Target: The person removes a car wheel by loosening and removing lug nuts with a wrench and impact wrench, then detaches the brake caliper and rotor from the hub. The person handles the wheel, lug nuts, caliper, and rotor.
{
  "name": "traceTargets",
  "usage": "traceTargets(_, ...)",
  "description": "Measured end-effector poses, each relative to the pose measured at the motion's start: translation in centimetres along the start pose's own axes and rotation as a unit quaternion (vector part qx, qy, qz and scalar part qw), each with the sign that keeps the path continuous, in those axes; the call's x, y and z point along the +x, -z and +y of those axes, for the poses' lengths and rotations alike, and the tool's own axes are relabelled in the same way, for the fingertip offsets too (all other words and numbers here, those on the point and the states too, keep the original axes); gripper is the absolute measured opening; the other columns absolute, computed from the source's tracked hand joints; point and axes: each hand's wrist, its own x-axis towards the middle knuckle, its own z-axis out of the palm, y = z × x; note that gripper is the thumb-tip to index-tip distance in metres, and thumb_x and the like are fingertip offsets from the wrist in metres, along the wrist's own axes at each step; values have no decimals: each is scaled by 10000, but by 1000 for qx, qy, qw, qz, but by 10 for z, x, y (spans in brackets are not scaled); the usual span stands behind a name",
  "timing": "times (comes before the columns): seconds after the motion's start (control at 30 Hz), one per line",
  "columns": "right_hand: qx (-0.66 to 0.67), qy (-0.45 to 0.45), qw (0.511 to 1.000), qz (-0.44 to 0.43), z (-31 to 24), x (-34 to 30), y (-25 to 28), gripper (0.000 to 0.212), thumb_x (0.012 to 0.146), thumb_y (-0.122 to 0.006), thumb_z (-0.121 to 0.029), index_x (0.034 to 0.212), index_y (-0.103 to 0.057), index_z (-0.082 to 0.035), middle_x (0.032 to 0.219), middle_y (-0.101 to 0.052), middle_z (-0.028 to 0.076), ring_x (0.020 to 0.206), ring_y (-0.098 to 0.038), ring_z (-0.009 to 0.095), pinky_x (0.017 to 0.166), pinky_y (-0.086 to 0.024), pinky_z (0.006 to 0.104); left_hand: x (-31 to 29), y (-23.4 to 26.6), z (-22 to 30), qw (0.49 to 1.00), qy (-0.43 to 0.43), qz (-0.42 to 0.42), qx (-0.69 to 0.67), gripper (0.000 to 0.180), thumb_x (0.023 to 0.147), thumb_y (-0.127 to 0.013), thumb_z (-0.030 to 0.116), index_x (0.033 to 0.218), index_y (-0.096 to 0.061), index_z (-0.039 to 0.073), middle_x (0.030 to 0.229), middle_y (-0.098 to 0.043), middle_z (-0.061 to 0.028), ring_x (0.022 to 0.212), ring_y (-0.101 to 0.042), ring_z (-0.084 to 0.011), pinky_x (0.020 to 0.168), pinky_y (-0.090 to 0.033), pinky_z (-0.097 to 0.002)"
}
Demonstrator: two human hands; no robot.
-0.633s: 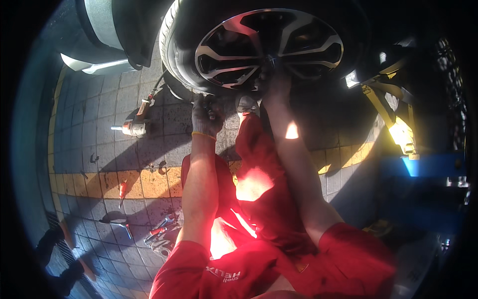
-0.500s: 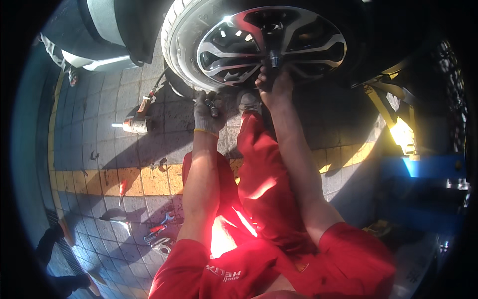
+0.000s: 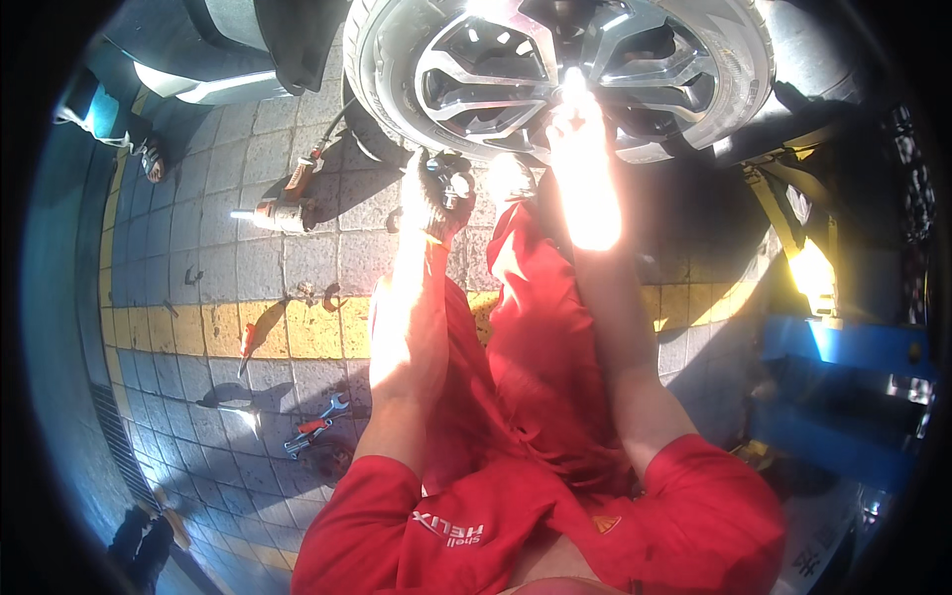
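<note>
A car wheel (image 3: 504,74) with a silver and black spoked rim stands in front of me. My right hand (image 3: 577,124), bare and washed out by sunlight, reaches its centre with the fingers bunched together. Glare hides what they hold, though something bright shows at their tips. Lower and to the left, my left hand (image 3: 428,198) wears a pale glove. Several small metal pieces (image 3: 457,184), which look like wheel nuts, lie in its curled fingers, close under the tyre (image 3: 382,109).
An orange impact wrench (image 3: 283,213) with a hose lies at left on the tiles. Nearer are a red-handled screwdriver (image 3: 248,340) and an open-end wrench (image 3: 335,407). A yellow lift arm (image 3: 811,273) stands right. Another person's foot (image 3: 152,163) shows far left.
The view has shifted, so the wheel sits higher and further right. Strong sunlight now falls on both hands and the rim. The right hand stays at the wheel's centre.
</note>
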Motion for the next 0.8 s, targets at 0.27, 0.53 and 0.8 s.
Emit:
traceTargets(0.27, -426, 6, 883, -198, 33, -31, 23, 418, 986, -696, -417, 1215, -738, -69, 758, -683, 77, 576, -606, 110, 496, -480, 289, -11, -37, -24, 957, -145, 116, 225, 488, 1056, -524, 575, 1013, -628, 100, 782, -626, -39, 534, -564, -116, 410, -436, -228)
traceTargets(0.53, -492, 177, 778, -348, 34, -31, 39, 353, 981, -668, -190, 1305, -703, -53, 1120, -734, 150, 896, -713, 196, 794, -572, 327, 9, -10, -46, 868, -248, 65, 425, 510, 1022, -567, 618, 980, -601, 111, 696, -549, -10, 522, -532, -120, 413, -478, -258)
traceTargets(0.8, -140, -177, 917, -328, 30, -23, 65, 363, 1039, -650, -211, 1367, -629, -56, 1007, -688, 37, 852, -645, 102, 712, -558, 280, 4, -22, -47, 854, -251, -17, 455, 584, 1082, -418, 605, 1249, -631, 88, 762, -577, -19, 519, -511, -99, 446, -504, -259)
